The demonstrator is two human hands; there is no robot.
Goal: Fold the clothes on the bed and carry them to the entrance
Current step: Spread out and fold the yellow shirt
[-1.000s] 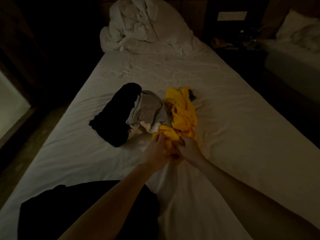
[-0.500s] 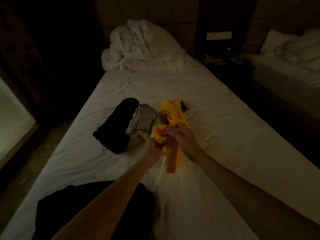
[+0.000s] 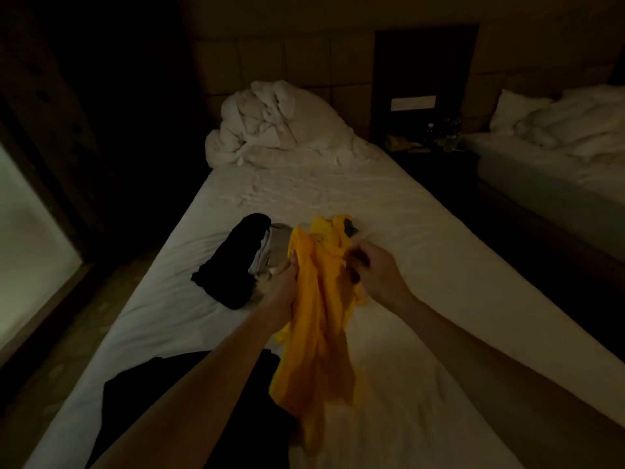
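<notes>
Above the middle of the bed [image 3: 422, 231], my left hand [image 3: 282, 286] and right hand [image 3: 375, 269] grip the yellow shirt's [image 3: 314, 333] top edge; it hangs lengthwise toward me, bunched, needing spreading.

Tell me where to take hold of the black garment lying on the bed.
Grip the black garment at its far narrow end, coming from the left. It lies as a long strip, with grey clothes against its right edge, so only the left side is free.
</notes>
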